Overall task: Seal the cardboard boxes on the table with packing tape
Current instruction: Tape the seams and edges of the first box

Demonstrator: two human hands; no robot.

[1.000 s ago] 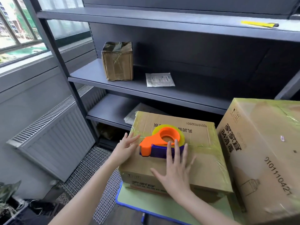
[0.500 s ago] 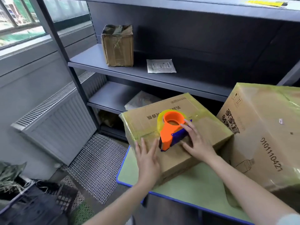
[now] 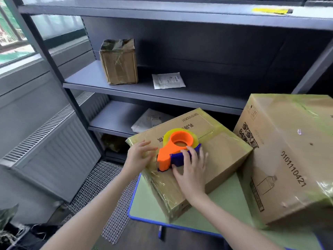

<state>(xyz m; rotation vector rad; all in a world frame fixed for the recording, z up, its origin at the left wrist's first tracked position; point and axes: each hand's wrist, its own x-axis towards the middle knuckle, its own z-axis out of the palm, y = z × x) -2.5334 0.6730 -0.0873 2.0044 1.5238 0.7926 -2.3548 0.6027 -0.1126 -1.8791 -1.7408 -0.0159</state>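
Standing behind everything: a grey metal shelving unit point(image 3: 162, 94) with several tiers, filling the back of the view. Left of it, under the window, a grey ribbed radiator point(image 3: 54, 145).

Large tall cardboard box point(image 3: 292, 156), printed with black characters and digits and wrapped in glossy yellowish tape, sits on the right side of the green table with a blue rim point(image 3: 225, 210). It touches, or all but touches, the flat box at that box's right corner.

Flat brown cardboard box point(image 3: 221, 159) lies on the table's left part, turned at an angle, its near corner over the table edge. Yellowish tape covers its top seam and left edges.

Small squat cardboard box point(image 3: 119, 65), taped over, stands upright on the middle shelf, left end.

Orange and blue plastic tape dispenser point(image 3: 167, 154) carrying a roll of yellowish clear tape point(image 3: 168, 136) rests on top of the flat box, orange nose pointing at the box's near-left edge.

Right hand point(image 3: 193, 170): fingers draped over the dispenser's blue body, thumb along its near side; it grips the dispenser.

Left hand point(image 3: 138, 154): fingers loosely bent and holding nothing, tips resting on the flat box's taped left corner, just beside the orange nose.

White flat paper packet point(image 3: 168, 81) lies on the middle shelf, right of the small box and apart from it.

Yellow flat item point(image 3: 270, 10) on the top shelf, too blurred to identify.
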